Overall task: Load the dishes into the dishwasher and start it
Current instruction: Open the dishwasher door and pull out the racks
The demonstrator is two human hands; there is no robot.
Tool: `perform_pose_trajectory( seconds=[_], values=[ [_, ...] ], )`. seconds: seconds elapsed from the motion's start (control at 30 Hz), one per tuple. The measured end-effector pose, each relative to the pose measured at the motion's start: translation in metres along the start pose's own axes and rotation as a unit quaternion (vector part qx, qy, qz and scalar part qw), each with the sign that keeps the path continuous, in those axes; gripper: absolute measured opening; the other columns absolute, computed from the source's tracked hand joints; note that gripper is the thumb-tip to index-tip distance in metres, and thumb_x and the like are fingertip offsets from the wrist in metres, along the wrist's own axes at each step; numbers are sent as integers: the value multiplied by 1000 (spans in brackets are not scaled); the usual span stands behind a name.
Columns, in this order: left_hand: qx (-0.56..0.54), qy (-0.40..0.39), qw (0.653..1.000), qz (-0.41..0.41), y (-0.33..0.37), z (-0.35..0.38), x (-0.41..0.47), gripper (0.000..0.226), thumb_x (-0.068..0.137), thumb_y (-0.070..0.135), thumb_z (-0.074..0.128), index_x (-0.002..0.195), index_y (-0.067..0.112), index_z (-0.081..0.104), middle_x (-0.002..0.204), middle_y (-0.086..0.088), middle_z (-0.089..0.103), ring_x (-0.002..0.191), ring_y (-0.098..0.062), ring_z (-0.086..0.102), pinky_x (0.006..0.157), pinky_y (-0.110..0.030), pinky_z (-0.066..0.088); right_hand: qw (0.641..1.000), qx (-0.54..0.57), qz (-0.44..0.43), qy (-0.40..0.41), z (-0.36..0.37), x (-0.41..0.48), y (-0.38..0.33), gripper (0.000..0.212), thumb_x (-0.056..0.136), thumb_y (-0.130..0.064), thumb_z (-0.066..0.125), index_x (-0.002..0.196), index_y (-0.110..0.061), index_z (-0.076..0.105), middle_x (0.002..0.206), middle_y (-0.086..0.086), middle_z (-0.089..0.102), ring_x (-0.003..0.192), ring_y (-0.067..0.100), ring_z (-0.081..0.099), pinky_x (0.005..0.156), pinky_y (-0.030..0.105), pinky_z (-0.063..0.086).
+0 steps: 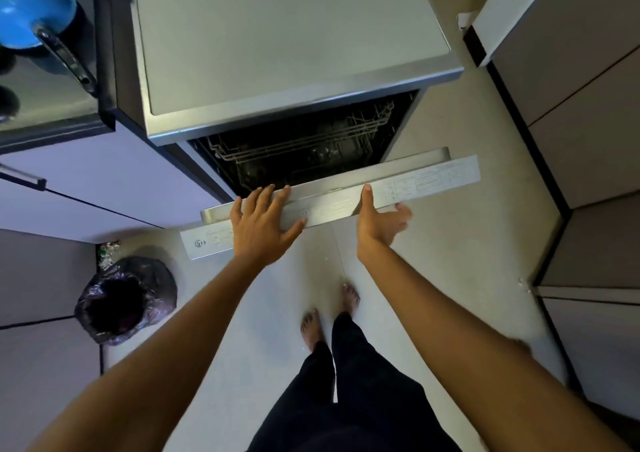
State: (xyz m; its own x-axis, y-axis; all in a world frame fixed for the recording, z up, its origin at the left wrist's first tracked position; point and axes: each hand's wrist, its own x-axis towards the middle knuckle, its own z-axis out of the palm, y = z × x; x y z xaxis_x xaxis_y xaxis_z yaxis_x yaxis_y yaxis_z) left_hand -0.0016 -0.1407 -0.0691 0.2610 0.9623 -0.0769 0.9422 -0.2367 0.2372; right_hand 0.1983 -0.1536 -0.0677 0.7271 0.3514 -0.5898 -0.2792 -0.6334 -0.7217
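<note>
Pale floor (450, 278) fills the lower frame. The dishwasher (277, 36) stands upper centre, its door (433, 178) tilted partly open over a wire rack (294, 150). A bagged bin (124, 299) sits lower left. The left hand (263, 223) lies flat on the door's top edge. The right hand (377, 223), fingers spread, touches that edge with its thumb.

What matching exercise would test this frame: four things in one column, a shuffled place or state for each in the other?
Things:
1. dishwasher door
2. blue pot
3. bin lined with a dark bag
4. left hand

Places or states:
A. on the floor, left of the person
B. partly open, tilted outward
C. on the cooktop, top left corner
D. lying flat on the door's top edge

Pairs: 1-B, 2-C, 3-A, 4-D
</note>
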Motion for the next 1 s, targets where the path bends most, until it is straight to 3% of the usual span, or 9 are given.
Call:
perform_pose_trajectory(
  seconds=[0.1,0.2,0.33,0.43,0.5,0.6,0.73,0.9,1.0],
  values=[
    [-29,-7,999,-31,5,3,-2,75,85,76,44,146,33,37,144,1,46,135,-27,36,117,-52,19,967,-118,-222,37,-33,-4,26,78,76,-46,83,137,-22,41,134,6,48,118,28,53,92,42,51],
    [-38,-19,998,-39,8,7,-15,74,80,76,52,141,34,42,139,2,49,128,-27,40,112,-50,24,854,-254,-454,-7,-50,2,42,64,79,-37,78,135,-26,49,133,0,51,121,21,48,96,37,42],
    [-34,-58,996,-52,13,12,-35,72,76,74,60,136,36,45,135,2,49,122,-28,41,105,-49,28,725,-373,-573,-83,-48,17,37,60,78,-41,70,133,-21,57,143,7,49,136,29,42,114,52,29],
    [-41,-92,993,-64,19,22,-54,67,76,71,64,132,37,48,134,1,49,121,-28,41,102,-48,30,686,-486,-514,-170,-41,25,27,60,77,-51,71,130,-25,59,140,2,54,135,28,43,119,55,19],
    [-57,-119,988,-73,25,29,-66,63,77,67,67,129,36,51,132,1,49,121,-28,42,101,-47,32,662,-547,-450,-246,-42,27,30,51,79,-53,71,123,-28,62,127,0,62,122,28,54,111,47,32],
    [-68,-161,980,-95,35,45,-87,56,78,62,70,125,35,54,131,2,49,123,-28,41,104,-49,35,638,-566,-444,-274,-58,26,58,45,83,-49,70,120,-25,65,118,3,67,111,30,60,97,41,44],
    [-92,-218,963,-126,50,76,-119,47,86,52,67,126,31,55,136,0,49,130,-30,39,107,-51,35,625,-564,-441,-310,-86,32,113,50,90,-39,67,134,-17,61,128,9,63,120,32,56,106,43,39],
    [-111,-281,938,-168,65,124,-158,39,91,42,61,128,29,59,136,-3,50,129,-31,41,103,-45,42,538,-644,-334,-429,-114,53,166,67,99,-35,54,158,-16,26,165,7,23,152,29,18,122,44,14],
    [-96,-349,918,-164,71,168,-188,50,95,40,56,144,31,47,142,-7,44,133,-31,38,108,-44,40,485,-674,-268,-489,-127,76,202,76,100,-32,53,161,-18,9,168,2,1,155,26,2,123,42,12]
  ],
)
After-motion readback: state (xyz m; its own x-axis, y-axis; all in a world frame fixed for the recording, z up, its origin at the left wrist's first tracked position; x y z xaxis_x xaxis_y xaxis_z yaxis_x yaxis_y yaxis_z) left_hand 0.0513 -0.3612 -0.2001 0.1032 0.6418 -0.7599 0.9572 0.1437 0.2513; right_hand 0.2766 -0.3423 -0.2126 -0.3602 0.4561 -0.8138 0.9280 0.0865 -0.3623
